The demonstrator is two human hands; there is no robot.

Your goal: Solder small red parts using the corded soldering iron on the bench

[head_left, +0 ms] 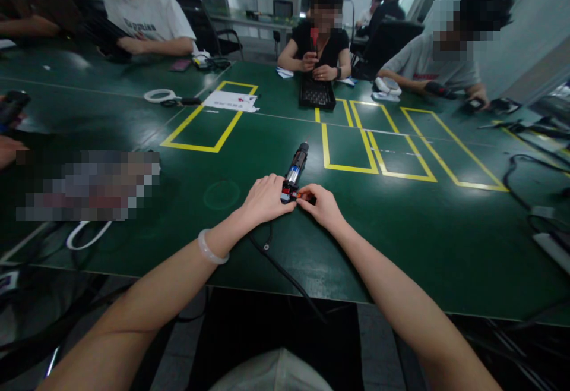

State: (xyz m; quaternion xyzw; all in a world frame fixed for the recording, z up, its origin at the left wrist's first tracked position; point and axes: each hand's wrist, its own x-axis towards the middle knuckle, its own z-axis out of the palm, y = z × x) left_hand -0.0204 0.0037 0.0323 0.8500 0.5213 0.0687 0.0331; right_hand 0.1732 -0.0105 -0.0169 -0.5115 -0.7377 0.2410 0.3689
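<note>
Orange part point(300, 195), pinched by the right hand point(324, 207) at the near end of the tool point(295, 170) that the left hand point(266, 202) clasps, could slip from the fingertips.

Dim room, overhead glare, wide-angle edge distortion.

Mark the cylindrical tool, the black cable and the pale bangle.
cylindrical tool point(296, 168), head view, on its silver-blue barrel.
black cable point(285, 273), head view, about mid-length.
pale bangle point(210, 251), head view, on its upper curve.
</note>
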